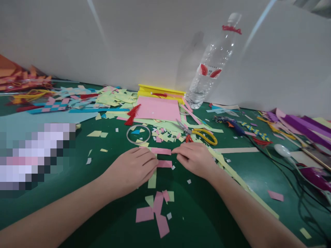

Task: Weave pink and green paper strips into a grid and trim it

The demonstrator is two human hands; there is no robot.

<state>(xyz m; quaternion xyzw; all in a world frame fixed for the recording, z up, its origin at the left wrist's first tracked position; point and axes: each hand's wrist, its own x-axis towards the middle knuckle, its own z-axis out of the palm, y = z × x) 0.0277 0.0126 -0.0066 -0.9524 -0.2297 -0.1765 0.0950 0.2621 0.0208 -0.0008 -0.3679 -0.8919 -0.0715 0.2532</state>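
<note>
Two short pink paper strips (161, 151) lie across a yellow-green strip (152, 181) on the green table (207, 213). My left hand (133, 168) rests palm down with its fingers pressed together on the left ends of the pink strips. From the other side, my right hand (195, 160) has its fingertips pinched at the right end of the upper pink strip. More cut pink and yellow-green pieces (156, 210) lie just in front of my hands.
Yellow-handled scissors (204, 135), a clear tape ring (138, 134), a pink sheet (158, 108), a yellow box (160, 91) and a plastic bottle (214, 65) sit behind my hands. Paper scraps litter the left; purple strips, cables and a white device (283, 150) lie right.
</note>
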